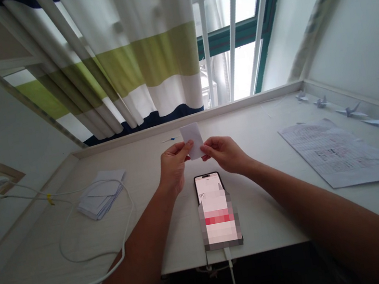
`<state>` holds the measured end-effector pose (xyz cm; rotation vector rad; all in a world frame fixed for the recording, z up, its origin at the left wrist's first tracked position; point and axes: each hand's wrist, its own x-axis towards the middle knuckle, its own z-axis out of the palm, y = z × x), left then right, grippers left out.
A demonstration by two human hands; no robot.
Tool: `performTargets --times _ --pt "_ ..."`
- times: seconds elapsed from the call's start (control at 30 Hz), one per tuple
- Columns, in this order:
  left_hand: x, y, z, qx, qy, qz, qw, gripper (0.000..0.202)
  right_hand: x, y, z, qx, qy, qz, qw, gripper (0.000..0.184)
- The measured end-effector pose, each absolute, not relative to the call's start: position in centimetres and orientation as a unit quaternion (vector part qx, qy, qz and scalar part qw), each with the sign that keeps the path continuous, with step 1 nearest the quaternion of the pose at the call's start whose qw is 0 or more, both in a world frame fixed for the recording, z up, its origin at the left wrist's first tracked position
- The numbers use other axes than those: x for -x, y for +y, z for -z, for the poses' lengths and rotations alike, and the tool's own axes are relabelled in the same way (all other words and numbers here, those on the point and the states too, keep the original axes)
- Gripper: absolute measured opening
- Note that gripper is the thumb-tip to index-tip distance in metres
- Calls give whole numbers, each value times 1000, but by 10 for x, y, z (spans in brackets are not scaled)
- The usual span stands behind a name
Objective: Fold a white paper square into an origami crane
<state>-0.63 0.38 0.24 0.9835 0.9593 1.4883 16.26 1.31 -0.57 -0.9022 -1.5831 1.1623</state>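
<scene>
A small folded piece of white paper point(191, 134) is held up above the desk between both hands. My left hand point(175, 163) pinches its left side, with the thumb across the front. At the lower right edge, my right hand point(224, 153) grips the same paper between thumb and fingers. The fingers behind the paper are partly hidden. Just below the hands, a phone point(216, 210) lies face up with its screen lit, part of it blurred out, and a white cable point(231, 271) runs from its lower end.
White desk point(263, 227). Folded papers point(101, 194) lie at left beside a looping white cord point(133, 210). At right lies a sheet with writing point(345, 151); several paper cranes point(351, 111) line the right edge. A thin pen-like item point(172, 139) lies behind the hands.
</scene>
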Motion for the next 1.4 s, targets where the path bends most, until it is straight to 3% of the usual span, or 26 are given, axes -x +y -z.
performTargets --times 0.23,0.63,0.83,0.97,1.17,1.4 --pt "8 7 1 -449 417 -625 483 41 -162 13 3 360 -622 -498 485 46" --pt "7 4 -2 -457 425 -631 460 33 -166 12 -1 366 -639 -482 476 46" --pt "4 1 1 -465 462 -629 419 30 -168 11 -1 450 -677 -291 504 37" --pt "1 -1 2 -501 448 -630 389 30 -166 6 -4 441 -711 -253 486 38" --pt "2 -2 4 -578 422 -581 387 34 -161 2 -5 382 -717 -387 436 45" --pt "2 0 8 -630 361 -578 373 30 -163 3 -5 346 -655 -508 439 48"
